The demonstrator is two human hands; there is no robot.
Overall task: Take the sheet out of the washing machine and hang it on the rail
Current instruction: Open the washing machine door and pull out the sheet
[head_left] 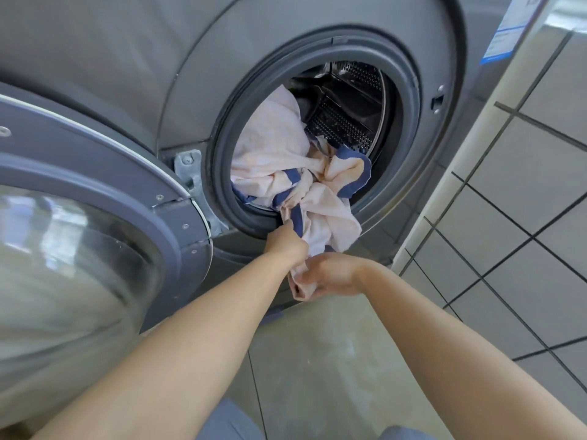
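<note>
The bunched sheet (286, 166) blocks the porthole's lower left; the drum (349, 103) above right lies open.

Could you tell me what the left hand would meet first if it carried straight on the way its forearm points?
Probably the sheet that the left hand already grips, bunched over the door seal; beyond it, the drum. Depth is uncertain.

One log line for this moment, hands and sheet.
stage: pulling out | left hand: grips sheet | right hand: grips sheet end | sheet: mostly in drum | door: open
</note>
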